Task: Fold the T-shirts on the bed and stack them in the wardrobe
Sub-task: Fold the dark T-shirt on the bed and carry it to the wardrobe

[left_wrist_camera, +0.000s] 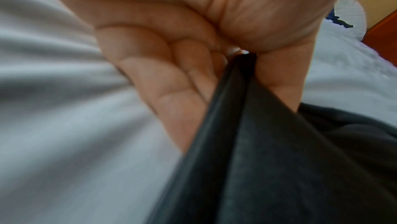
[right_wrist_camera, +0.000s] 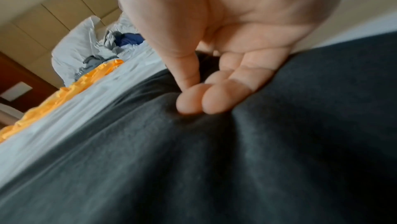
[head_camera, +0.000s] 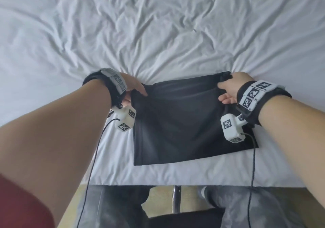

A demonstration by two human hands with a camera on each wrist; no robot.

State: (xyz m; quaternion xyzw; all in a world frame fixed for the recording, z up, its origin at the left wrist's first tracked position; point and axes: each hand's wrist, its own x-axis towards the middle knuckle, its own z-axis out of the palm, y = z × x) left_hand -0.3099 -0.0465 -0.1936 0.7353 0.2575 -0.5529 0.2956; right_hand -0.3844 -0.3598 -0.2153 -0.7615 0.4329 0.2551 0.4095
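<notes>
A black T-shirt (head_camera: pixel 184 120) lies folded into a rectangle on the white bed sheet (head_camera: pixel 158 25), close to the bed's near edge. My left hand (head_camera: pixel 135 91) pinches its far left corner; in the left wrist view the black fabric (left_wrist_camera: pixel 247 142) runs up between thumb and curled fingers (left_wrist_camera: pixel 171 78). My right hand (head_camera: pixel 228 90) grips the far right corner; in the right wrist view thumb and fingertips (right_wrist_camera: pixel 199 98) press into the dark cloth (right_wrist_camera: pixel 193 168) and bunch it.
In the right wrist view, an orange garment (right_wrist_camera: pixel 64 95), grey and blue clothes (right_wrist_camera: pixel 116 44) and a white pillow (right_wrist_camera: pixel 73 49) lie farther up the bed near the headboard. The bed's near edge (head_camera: pixel 175 183) meets my legs; a chair leg (head_camera: pixel 175 198) stands below.
</notes>
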